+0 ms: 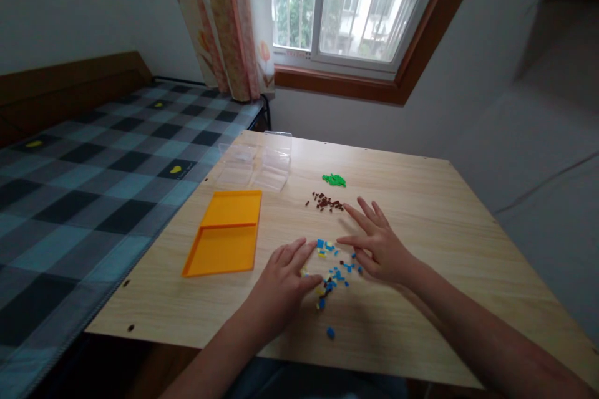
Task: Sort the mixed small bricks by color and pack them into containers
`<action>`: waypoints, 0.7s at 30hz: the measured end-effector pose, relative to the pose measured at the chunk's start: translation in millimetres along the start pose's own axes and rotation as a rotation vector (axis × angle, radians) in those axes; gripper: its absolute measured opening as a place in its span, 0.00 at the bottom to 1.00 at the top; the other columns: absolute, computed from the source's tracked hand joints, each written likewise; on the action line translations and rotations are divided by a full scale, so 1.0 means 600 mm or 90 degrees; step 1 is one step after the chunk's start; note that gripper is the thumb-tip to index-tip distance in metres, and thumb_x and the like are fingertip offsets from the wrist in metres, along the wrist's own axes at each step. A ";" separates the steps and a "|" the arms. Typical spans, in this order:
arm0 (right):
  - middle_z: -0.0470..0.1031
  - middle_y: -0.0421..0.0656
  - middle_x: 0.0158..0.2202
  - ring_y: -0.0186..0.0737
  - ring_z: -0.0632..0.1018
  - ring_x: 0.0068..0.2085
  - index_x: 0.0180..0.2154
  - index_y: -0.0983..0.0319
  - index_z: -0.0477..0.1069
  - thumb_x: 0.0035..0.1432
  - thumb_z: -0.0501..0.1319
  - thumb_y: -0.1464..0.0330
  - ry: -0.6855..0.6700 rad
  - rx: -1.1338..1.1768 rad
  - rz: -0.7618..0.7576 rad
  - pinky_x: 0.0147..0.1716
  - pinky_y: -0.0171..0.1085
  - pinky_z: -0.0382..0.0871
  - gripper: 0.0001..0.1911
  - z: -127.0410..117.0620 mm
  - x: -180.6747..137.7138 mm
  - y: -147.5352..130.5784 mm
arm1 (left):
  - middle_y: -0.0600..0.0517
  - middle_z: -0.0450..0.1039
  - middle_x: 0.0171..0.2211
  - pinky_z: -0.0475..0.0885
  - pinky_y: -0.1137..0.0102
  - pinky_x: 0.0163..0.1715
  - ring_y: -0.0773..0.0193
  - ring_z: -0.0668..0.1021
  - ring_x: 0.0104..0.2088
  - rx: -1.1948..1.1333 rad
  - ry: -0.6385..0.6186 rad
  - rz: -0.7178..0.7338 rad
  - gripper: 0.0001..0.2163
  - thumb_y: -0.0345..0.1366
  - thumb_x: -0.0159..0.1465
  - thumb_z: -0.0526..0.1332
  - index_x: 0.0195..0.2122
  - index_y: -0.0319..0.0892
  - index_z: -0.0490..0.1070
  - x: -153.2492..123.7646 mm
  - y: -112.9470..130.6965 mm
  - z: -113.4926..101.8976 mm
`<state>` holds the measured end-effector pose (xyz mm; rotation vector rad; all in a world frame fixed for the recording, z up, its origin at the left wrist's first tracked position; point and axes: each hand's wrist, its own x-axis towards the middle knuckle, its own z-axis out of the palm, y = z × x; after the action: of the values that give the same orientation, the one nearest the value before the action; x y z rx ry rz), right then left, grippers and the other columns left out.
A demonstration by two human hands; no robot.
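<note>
Blue pieces (337,275), mixed with some yellow and brown ones, lie scattered at lower centre of the frame on the surface (402,336), between the two hands. The left hand (287,274) has its thumb parted from loosely bent fingers; the right hand (377,240) is spread wide. Neither visibly has hold of anything, though bits under the fingers can't be ruled out. A careless sweep could scatter these tiny pieces, or the right fingertip, just beside the brown pile (322,201), could knock it and mix colours.
</note>
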<state>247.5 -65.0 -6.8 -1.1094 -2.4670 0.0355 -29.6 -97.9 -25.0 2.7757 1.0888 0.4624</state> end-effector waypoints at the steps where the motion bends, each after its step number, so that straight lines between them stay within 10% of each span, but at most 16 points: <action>1: 0.38 0.34 0.73 0.59 0.43 0.72 0.47 0.50 0.79 0.52 0.59 0.75 -0.007 0.008 -0.003 0.66 0.65 0.36 0.23 -0.001 -0.012 -0.005 | 0.45 0.59 0.66 0.63 0.46 0.59 0.44 0.62 0.65 0.004 -0.002 -0.005 0.11 0.35 0.61 0.68 0.45 0.54 0.79 0.002 0.000 -0.001; 21: 0.46 0.40 0.72 0.58 0.45 0.72 0.49 0.52 0.79 0.52 0.60 0.73 -0.024 -0.050 0.106 0.67 0.63 0.38 0.23 0.044 0.008 0.043 | 0.39 0.51 0.70 0.58 0.44 0.60 0.41 0.54 0.69 0.169 -0.143 -0.279 0.23 0.31 0.64 0.57 0.61 0.48 0.67 0.159 -0.042 -0.003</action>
<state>252.5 -40.2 -34.2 -1.3574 -2.4204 0.0101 19.9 -14.2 -6.5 2.5861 1.7398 -0.0471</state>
